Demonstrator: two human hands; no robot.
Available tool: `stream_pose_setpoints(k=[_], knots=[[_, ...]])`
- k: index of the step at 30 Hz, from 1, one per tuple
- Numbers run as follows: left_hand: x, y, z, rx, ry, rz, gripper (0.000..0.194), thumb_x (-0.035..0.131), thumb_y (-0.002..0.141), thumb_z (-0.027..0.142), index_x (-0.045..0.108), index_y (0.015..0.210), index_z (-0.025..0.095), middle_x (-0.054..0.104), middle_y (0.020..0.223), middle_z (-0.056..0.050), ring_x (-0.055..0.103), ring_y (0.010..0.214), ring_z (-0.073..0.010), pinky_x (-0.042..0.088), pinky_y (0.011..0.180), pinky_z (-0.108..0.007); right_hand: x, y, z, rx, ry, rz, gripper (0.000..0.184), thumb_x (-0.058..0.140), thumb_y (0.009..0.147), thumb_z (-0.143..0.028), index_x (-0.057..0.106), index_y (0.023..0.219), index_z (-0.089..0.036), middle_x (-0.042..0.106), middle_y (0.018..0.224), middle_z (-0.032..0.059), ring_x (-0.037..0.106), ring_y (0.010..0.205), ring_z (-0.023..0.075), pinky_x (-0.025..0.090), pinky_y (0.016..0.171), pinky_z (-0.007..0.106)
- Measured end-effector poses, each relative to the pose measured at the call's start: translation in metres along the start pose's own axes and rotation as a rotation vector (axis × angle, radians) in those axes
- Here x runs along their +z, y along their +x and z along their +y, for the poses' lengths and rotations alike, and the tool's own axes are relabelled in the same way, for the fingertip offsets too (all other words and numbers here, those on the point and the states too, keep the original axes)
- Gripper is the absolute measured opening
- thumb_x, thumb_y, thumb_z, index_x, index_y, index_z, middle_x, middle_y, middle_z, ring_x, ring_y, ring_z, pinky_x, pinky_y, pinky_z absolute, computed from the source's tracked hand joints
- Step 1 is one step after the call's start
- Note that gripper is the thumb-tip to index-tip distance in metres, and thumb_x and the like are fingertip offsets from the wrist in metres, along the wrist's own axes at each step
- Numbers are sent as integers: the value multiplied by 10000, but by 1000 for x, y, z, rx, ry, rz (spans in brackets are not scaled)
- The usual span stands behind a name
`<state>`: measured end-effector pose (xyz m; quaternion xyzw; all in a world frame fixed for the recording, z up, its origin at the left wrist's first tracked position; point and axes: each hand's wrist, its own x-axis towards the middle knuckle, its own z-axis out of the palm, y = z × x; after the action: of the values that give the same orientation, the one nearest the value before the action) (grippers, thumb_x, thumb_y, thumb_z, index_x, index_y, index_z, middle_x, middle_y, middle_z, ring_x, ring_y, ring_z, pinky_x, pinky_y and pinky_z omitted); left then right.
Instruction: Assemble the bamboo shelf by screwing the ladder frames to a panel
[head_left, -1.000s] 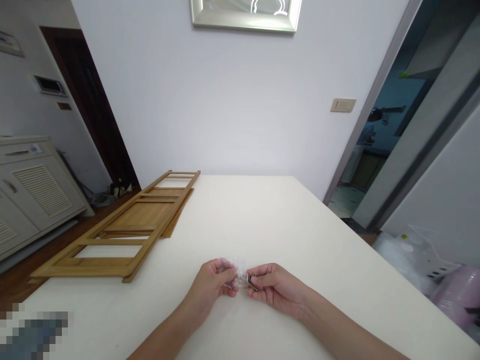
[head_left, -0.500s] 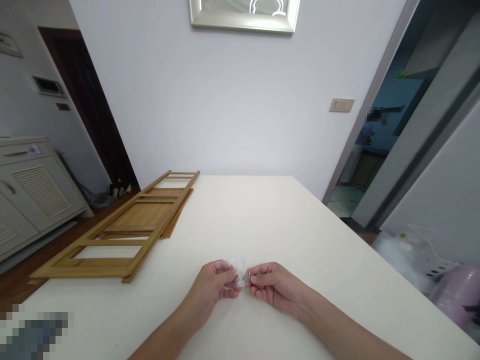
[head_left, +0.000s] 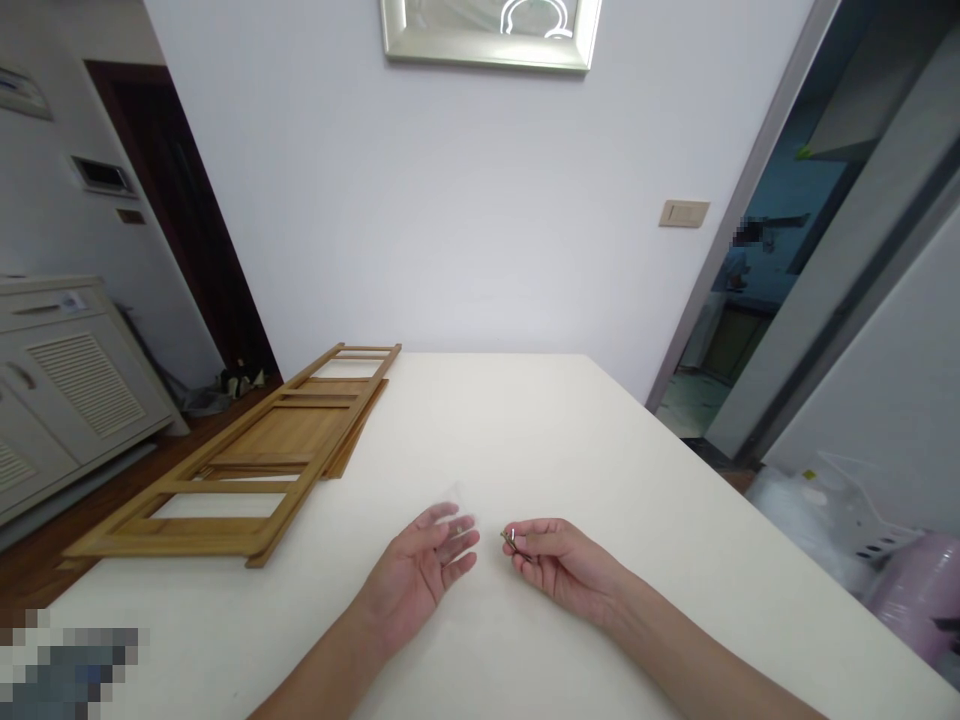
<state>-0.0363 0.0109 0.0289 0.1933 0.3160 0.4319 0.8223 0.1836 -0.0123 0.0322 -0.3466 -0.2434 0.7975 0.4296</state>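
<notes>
Palm up and fingers spread, my left hand (head_left: 421,572) is over the near part of the white table (head_left: 495,450). A faint, blurred clear plastic bag (head_left: 459,493) shows just beyond its fingertips; whether it still touches them I cannot tell. To the right, my right hand (head_left: 564,568) is closed, thumb against fingers, on several small metal screws (head_left: 512,541). Their ends stick out towards my left hand, and the rest is hidden by the fingers.
Slatted wooden frames and panels (head_left: 300,425) lie stacked along the table's left side. A pixelated dark object (head_left: 71,670) is at the near left corner. Beyond the right edge are a white basket (head_left: 847,490) and a pink wrapped bundle (head_left: 919,580). A person (head_left: 735,270) stands through the doorway.
My left hand has opened and turned palm up, and the plastic bag has left its grasp. My right hand has drawn slightly away, with the screws now showing more clearly.
</notes>
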Motion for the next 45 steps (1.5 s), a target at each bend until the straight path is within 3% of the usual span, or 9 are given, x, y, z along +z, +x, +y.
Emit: stream_pose_setpoints(k=[3, 8, 14, 18, 22, 26, 29, 36, 45], knots=[[4, -2, 3, -12, -100, 2, 128, 588, 869, 187, 623, 985, 147, 736, 942, -96, 724, 757, -188, 590, 668, -294, -1, 1, 2, -10, 20, -4, 199, 781, 703, -65, 704, 886, -49, 714, 804, 71, 671, 667, 68, 541, 705, 134], [7, -6, 8, -67, -126, 51, 243, 507, 934, 326, 623, 1029, 135, 741, 822, -89, 690, 551, -150, 573, 522, -248, -2, 3, 7, -5, 1, -12, 189, 785, 676, -56, 702, 846, -55, 716, 811, 76, 670, 663, 76, 551, 692, 147], [0, 2, 6, 30, -113, 51, 220, 581, 864, 103, 619, 1080, 129, 740, 953, -105, 732, 788, -180, 603, 645, -236, -1, 2, 2, -6, -46, 55, 201, 777, 680, -52, 706, 867, -43, 709, 808, 72, 671, 665, 76, 554, 694, 142], [-1, 4, 7, 75, -105, 139, 210, 573, 814, -22, 636, 962, 113, 728, 769, -50, 702, 619, -106, 576, 566, -157, 0, 1, -1, -15, -60, 123, 216, 781, 683, -53, 703, 883, -41, 714, 819, 90, 677, 677, 87, 564, 710, 156], [1, 1, 12, 4, -150, 140, 123, 580, 864, 107, 645, 968, 117, 703, 667, -31, 668, 514, -105, 550, 465, -161, 1, 2, 4, 10, -76, 112, 184, 765, 703, -60, 700, 875, -51, 713, 820, 97, 676, 666, 93, 572, 695, 164], [4, 2, 12, 3, -132, 153, 152, 619, 854, 183, 641, 985, 110, 736, 880, -98, 722, 709, -157, 591, 571, -202, 2, 2, 7, 18, -82, 122, 169, 752, 707, -53, 699, 868, -56, 707, 796, 90, 673, 665, 96, 577, 700, 172], [3, 6, 9, 24, -122, 140, 176, 616, 831, 107, 633, 1006, 96, 723, 974, -125, 721, 852, -181, 604, 696, -228, 2, 2, 8, 9, -104, 146, 166, 758, 701, -58, 695, 855, -60, 707, 794, 90, 672, 661, 95, 578, 700, 173], [-7, 15, 1, 48, -77, 194, 212, 605, 726, -76, 619, 845, 98, 700, 835, -70, 707, 778, -147, 590, 790, -244, 8, -1, 11, 16, -172, 161, 179, 767, 687, -82, 681, 843, -67, 713, 785, 94, 661, 601, 96, 570, 641, 188], [-8, 8, 13, 133, 185, 183, 129, 703, 748, 58, 604, 788, 131, 684, 774, -36, 657, 641, -101, 531, 568, -183, 7, -1, 11, 21, -207, 144, 197, 783, 667, -96, 680, 834, -80, 715, 767, 85, 641, 564, 83, 547, 594, 180]])
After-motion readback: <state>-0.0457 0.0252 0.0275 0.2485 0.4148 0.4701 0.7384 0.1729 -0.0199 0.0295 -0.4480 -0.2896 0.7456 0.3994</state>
